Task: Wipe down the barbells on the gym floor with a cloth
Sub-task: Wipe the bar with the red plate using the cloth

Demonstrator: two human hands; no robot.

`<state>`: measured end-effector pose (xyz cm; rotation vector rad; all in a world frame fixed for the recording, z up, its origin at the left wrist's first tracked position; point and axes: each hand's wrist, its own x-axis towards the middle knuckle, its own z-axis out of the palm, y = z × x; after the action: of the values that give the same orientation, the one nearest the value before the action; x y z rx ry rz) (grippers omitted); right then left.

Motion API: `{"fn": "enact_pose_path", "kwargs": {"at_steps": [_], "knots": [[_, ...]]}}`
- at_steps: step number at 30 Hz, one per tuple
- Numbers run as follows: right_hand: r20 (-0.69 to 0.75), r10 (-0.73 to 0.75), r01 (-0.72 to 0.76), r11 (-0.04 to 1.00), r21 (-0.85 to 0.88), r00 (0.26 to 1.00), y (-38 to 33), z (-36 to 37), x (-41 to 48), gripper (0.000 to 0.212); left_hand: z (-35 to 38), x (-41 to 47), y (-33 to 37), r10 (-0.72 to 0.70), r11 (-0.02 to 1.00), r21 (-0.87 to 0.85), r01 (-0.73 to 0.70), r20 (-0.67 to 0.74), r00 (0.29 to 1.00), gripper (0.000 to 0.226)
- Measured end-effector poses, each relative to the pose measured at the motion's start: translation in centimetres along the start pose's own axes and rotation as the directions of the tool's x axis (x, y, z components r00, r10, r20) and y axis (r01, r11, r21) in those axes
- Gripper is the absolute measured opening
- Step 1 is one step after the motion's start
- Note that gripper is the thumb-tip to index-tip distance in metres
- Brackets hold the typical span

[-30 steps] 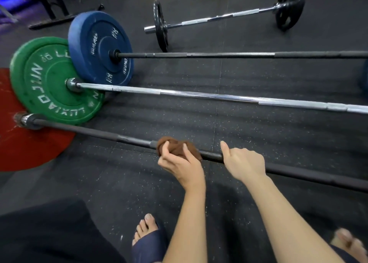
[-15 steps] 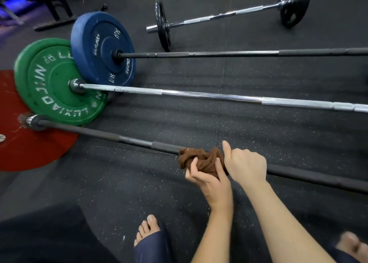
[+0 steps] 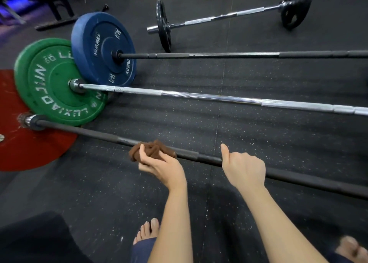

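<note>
The near barbell [image 3: 83,132] is a dull black bar lying on the speckled black rubber floor [image 3: 258,133], running from a chrome collar at a red plate [image 3: 29,149] on the left down towards the right, with a band of knurling showing between the two hands. A brown cloth [image 3: 153,149], bunched into folds, sits on this bar just left of the knurled band. Beyond it lie a chrome barbell [image 3: 219,98] with a green plate [image 3: 45,87], a black barbell [image 3: 219,54] with a blue plate [image 3: 99,43], and farthest off a short barbell [image 3: 229,15] with thin black plates. The three long bars are cut off at the right, so their other ends do not show, and the red plate is cut off at the left. The cloth hides the stretch of bar under it. The left hand [image 3: 161,167] grasps the cloth, thumb and fingers curled into its folds, pressing it to the bar. The right hand [image 3: 245,169] grasps the near barbell well to the right of the cloth, fingers curled over the bar with their tips hidden, thumb raised.
</note>
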<state>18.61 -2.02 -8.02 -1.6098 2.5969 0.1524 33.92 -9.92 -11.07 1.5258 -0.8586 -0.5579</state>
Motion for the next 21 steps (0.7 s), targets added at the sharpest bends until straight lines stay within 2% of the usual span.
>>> {"fn": "enact_pose_path", "kwargs": {"at_steps": [3, 6, 8, 10, 12, 16, 19, 21], "knots": [[-0.029, 0.092, -0.091, 0.995, 0.038, 0.995, -0.6, 0.1, 0.0, 0.074, -0.2, -3.8, -0.4, -0.085, 0.996, 0.026, 0.082, 0.121, 0.989, 0.06], [-0.026, 0.145, -0.141, 0.983, 0.12, 0.989, -0.8, 0.3, 0.2, 0.076, -0.2, -7.0, -0.1, -0.099, 0.994, -0.023, 0.107, 0.217, 0.971, 0.063], [-0.019, 0.146, -0.142, 0.98, 0.136, 0.989, -0.8, 0.3, 0.3, 0.076, 0.0, -7.7, 0.3, -0.15, 0.98, -0.086, 0.177, 0.251, 0.956, 0.056], [-0.011, 0.128, -0.125, 0.984, 0.123, 0.992, -0.7, 0.2, 0.3, 0.073, 0.3, -7.4, 0.4, -0.189, 0.972, -0.093, 0.217, 0.241, 0.952, 0.059], [-0.002, 0.086, -0.085, 0.992, 0.089, 0.996, -0.5, 0.1, 0.3, 0.067, 0.6, -6.6, 0.1, -0.177, 0.981, -0.042, 0.191, 0.223, 0.959, 0.066], [0.004, 0.061, -0.061, 0.991, 0.12, 0.998, -0.3, 0.0, 0.3, 0.065, 1.0, -5.7, -0.3, -0.159, 0.983, -0.055, 0.172, 0.19, 0.969, 0.063], [0.003, 0.007, -0.007, 0.996, 0.09, 1.0, -0.2, 0.1, 0.2, 0.051, 1.2, -3.8, -0.1, -0.192, 0.972, -0.119, 0.204, 0.105, 0.976, 0.06], [0.005, -0.021, 0.021, 0.997, 0.08, 1.0, -0.1, -0.1, 0.2, 0.043, 1.6, -2.1, 0.1, -0.266, 0.953, -0.14, 0.269, 0.037, 0.963, 0.059]]}}
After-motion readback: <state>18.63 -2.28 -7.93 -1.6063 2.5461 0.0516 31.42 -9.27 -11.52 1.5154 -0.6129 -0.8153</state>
